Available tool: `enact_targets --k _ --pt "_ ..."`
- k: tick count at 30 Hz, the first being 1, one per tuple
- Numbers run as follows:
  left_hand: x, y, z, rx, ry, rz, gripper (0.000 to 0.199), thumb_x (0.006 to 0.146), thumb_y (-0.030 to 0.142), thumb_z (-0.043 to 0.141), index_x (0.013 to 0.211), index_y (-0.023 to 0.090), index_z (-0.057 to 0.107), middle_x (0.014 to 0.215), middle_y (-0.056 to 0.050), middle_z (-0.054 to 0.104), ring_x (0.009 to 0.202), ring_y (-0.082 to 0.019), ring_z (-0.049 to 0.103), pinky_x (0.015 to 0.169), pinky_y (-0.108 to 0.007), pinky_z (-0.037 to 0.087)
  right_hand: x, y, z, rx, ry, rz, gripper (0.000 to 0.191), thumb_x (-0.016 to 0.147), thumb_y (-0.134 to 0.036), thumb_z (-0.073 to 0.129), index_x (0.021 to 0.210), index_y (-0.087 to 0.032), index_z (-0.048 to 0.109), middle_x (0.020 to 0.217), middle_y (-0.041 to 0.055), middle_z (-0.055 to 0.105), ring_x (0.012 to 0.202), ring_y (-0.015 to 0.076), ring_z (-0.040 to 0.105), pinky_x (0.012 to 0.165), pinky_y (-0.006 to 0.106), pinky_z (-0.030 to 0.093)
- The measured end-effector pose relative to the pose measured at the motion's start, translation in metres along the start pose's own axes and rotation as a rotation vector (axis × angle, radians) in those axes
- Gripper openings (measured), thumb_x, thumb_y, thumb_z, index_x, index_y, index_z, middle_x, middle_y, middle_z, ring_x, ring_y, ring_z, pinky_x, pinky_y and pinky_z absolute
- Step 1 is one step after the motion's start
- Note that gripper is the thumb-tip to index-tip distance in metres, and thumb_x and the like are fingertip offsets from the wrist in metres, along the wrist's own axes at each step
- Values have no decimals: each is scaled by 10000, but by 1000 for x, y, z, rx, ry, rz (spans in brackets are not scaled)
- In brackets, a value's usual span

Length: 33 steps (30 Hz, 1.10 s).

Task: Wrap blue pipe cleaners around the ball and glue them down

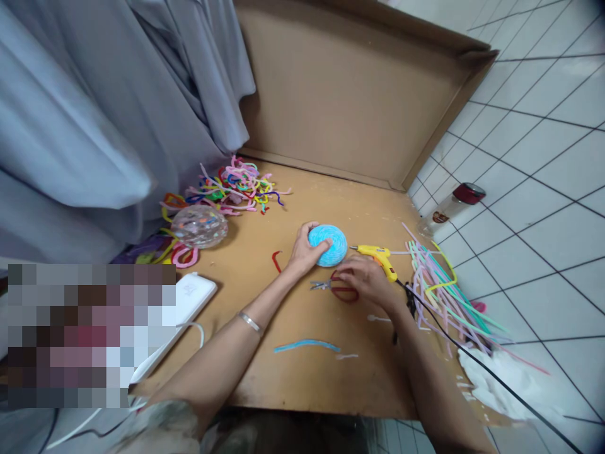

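Observation:
My left hand grips a flat round coil of light-blue fuzzy pipe cleaner, its thumb pressed across the face. Just to the right and nearer to me, my right hand has its fingers curled at the red handles of a pair of scissors. The scissors' short blades are apart and point left. Beyond that hand lies a yellow hot glue gun, its nozzle toward the coil. A loose blue pipe cleaner rests near the front of the table, and a short red piece lies left of the coil.
Straight pastel pipe cleaners lie at the right, crossed by the black cord. Tangled colourful ones and a clear faceted bowl are at left. A bottle stands by the tiled wall; a white power strip lies left.

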<state>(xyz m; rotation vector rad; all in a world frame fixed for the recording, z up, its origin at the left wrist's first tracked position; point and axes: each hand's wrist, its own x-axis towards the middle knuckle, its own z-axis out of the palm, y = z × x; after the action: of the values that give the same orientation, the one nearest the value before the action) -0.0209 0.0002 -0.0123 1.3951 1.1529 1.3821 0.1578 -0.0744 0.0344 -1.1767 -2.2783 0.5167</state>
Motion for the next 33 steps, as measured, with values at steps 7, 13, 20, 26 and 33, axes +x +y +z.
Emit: enact_targets --k 7,13,20,26,33 --pt "-8 2 1 43 -4 22 511 697 364 675 1161 203 534 1205 -97 537 1152 -257 536 1047 -447 412 27 -4 2 162 476 143 156 840 -284 583 897 -192 696 861 49 699 779 160 635 727 298 502" --pt "-12 0 2 52 41 63 501 727 384 670 1170 204 520 1198 -88 541 1131 -242 548 1037 -431 420 42 7 7 120 646 261 178 817 -289 540 836 -175 675 813 59 695 737 165 626 704 301 504" --pt "-16 3 -3 40 68 236 374 823 425 589 1119 203 534 1168 -87 559 1138 -218 544 1029 -381 419 7 28 2 -529 559 558 326 902 -332 421 951 -119 663 952 187 676 905 279 629 813 412 469" --pt "-18 4 -7 11 49 318 238 883 405 523 1002 202 559 1209 -98 582 1182 -225 543 1058 -402 391 0 32 -5 -843 235 880 581 880 -517 461 1038 7 656 1001 331 643 931 412 638 771 508 459" --pt "-16 4 -9 52 38 409 250 936 386 428 972 200 591 1211 -107 600 1175 -216 549 1039 -407 407 -2 47 -10 -704 203 1019 486 817 -437 533 1039 -27 671 1011 269 681 899 343 684 723 396 493"
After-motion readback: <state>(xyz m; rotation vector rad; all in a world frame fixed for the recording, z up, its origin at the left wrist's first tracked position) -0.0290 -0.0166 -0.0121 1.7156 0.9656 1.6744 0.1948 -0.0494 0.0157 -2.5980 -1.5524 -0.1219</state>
